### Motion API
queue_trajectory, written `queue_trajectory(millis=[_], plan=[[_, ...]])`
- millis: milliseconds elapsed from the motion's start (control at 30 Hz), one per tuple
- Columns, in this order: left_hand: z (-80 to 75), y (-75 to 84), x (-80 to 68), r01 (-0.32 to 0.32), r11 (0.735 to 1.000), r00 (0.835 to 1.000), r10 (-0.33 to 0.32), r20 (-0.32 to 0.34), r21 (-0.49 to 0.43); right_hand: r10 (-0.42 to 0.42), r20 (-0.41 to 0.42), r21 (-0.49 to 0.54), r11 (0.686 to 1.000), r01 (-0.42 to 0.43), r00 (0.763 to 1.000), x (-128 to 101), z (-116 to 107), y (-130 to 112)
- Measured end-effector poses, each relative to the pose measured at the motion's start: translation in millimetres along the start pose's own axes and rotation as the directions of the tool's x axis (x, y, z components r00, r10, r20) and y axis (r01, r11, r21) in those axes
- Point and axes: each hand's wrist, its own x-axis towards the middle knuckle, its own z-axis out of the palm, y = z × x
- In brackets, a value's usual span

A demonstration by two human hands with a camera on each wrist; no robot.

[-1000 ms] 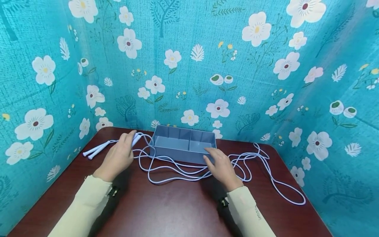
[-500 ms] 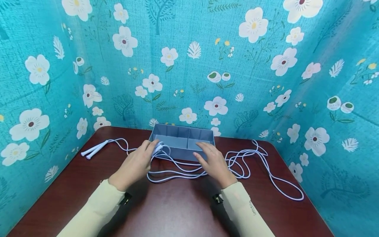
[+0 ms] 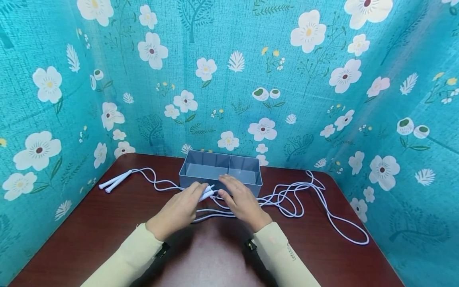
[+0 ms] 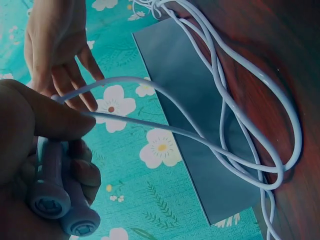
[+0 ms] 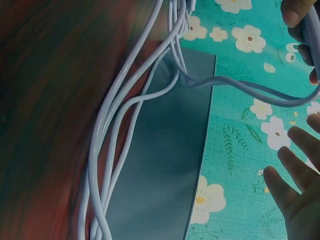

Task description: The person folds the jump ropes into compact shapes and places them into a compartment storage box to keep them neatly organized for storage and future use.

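My left hand (image 3: 179,208) grips the two pale lilac handles (image 4: 52,172) of a jump rope side by side, above the table in front of the box. Cord (image 4: 172,102) runs from them across the box's front in the left wrist view. Just to the right is my right hand (image 3: 244,201), its fingers spread and slightly bent, holding nothing. In the right wrist view its fingertips stand apart from the handles. Another pair of handles (image 3: 114,180) lies on the table at the left, with a cord trailing toward the box. Behind the hands, loops of cord are partly hidden.
A grey-blue box (image 3: 208,171) with a divider stands at the table's back, its top uncovered. Tangled cord (image 5: 95,145) lies along its front, and a long loop reaches the right side of the brown table (image 3: 222,263). A floral teal curtain (image 3: 229,99) surrounds the table.
My left hand has carried the held handles from the left of the box to its front middle. My right hand has moved left, toward them. The other handles still lie at the left.
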Motion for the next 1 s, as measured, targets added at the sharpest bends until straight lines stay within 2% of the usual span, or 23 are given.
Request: queue_trajectory(millis=[167,333,467,600,767,833,900,933,1000], plan=[[1.9,4.9,-2.6,-0.052,0.998,0.999,0.052,0.009,-0.042,-0.024,0.018,0.032,0.999,0.024,1.0,1,6,-5],[0.7,8.0,-5.3,-0.088,0.984,0.995,0.094,0.03,-0.153,-0.052,0.016,0.036,0.998,0.051,0.999,1,9,-9],[-1.3,9.4,-5.8,-0.075,0.978,0.996,0.081,0.025,-0.197,-0.062,-0.006,0.069,0.996,0.063,0.998,1,9,-12],[-1.4,9.5,-5.4,-0.052,0.97,0.998,0.06,0.026,-0.237,-0.048,-0.005,0.163,0.985,0.048,0.999,1,7,-16],[0.5,7.4,-4.7,0.005,0.947,0.997,0.021,0.076,-0.322,-0.082,-0.004,0.198,0.977,0.081,0.997,2,1,-20],[1.9,5.5,-4.9,0.043,0.922,0.993,0.002,0.116,-0.385,-0.109,-0.006,0.189,0.976,0.108,0.994,3,-2,-22],[2.5,3.3,-5.9,0.091,0.883,0.985,-0.012,0.172,-0.46,-0.135,-0.007,0.17,0.976,0.134,0.991,4,-5,-25],[2.4,2.0,-6.4,0.116,0.852,0.979,-0.01,0.204,-0.511,-0.147,-0.004,0.16,0.976,0.146,0.989,4,-7,-26],[2.2,-0.6,-8.1,0.187,0.743,0.957,0.009,0.289,-0.642,-0.178,-0.004,0.136,0.975,0.177,0.984,5,-11,-29]])
